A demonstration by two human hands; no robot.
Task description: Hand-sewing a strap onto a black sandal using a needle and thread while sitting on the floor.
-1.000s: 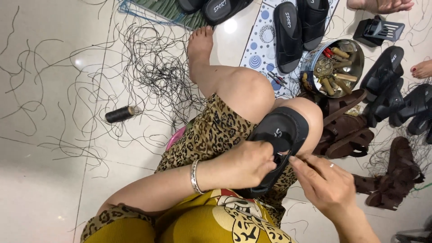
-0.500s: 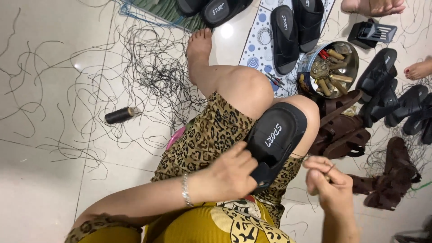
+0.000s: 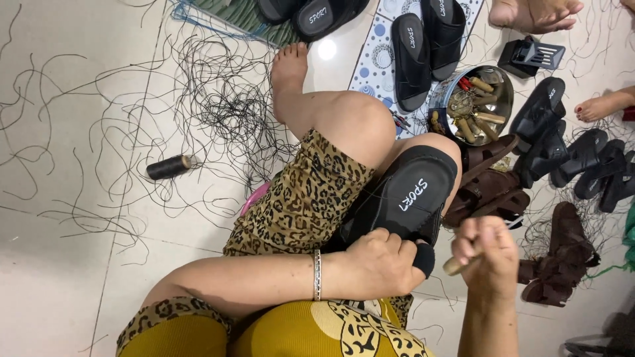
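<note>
A black sandal (image 3: 405, 198) rests on my right knee, sole side turned up and tilted. My left hand (image 3: 380, 261) grips its near end, thumb and fingers wrapped round the edge. My right hand (image 3: 488, 254) is closed in a fist just right of the sandal, holding a small tool with a pale wooden handle (image 3: 454, 265). Thin black thread runs near the sandal; where it ends is unclear. A silver bangle sits on my left wrist.
A round metal tin (image 3: 473, 106) of tools stands beyond my knee. Black sandals (image 3: 423, 46) lie on a patterned mat, brown sandals (image 3: 493, 188) and more black ones to the right. A thread spool (image 3: 169, 166) and loose black threads (image 3: 198, 86) cover the left floor. Another person's feet (image 3: 536, 13) show at top right.
The sandal has been flipped from strap side to sole side and tilted. My right hand has drawn away from it to the right, closing round the tool.
</note>
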